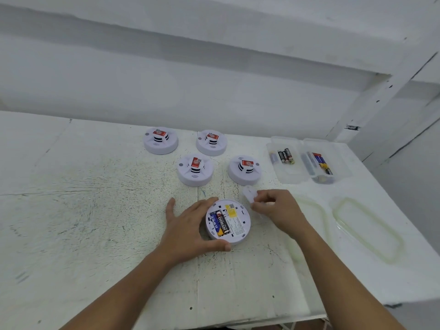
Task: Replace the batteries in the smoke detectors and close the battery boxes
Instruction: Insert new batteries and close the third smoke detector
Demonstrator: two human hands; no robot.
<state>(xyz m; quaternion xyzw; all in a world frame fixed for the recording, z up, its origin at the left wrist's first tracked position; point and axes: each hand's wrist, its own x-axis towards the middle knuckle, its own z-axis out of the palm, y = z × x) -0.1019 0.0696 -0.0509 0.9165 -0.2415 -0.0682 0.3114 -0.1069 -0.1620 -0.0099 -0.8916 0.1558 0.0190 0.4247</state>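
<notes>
Round white plastic smoke detector (228,221): face down, near centre of worn white table (95,210); battery bay open, two black-and-blue batteries (221,224) seated. Left hand (190,225): thumb and fingers clamped on its rim. Right hand (277,210): fingertips pinching small white plastic battery cover (250,196), just right of the detector. Four more white detectors (195,171): far centre.

We work bare-armed: bare skin runs the whole visible length of both arms, from the lower edge of the view upward. Our left forearm (133,282) and our right forearm (333,270) both look long and slender, widest near the elbow end and narrowing toward the wrist. Our left hand (188,225) is bare as well, with a thick thumb (220,246) and slimmer fingers (171,206). Our right hand (278,208) is bare too, and we see mostly its back, with a row of knuckles (282,198).
</notes>
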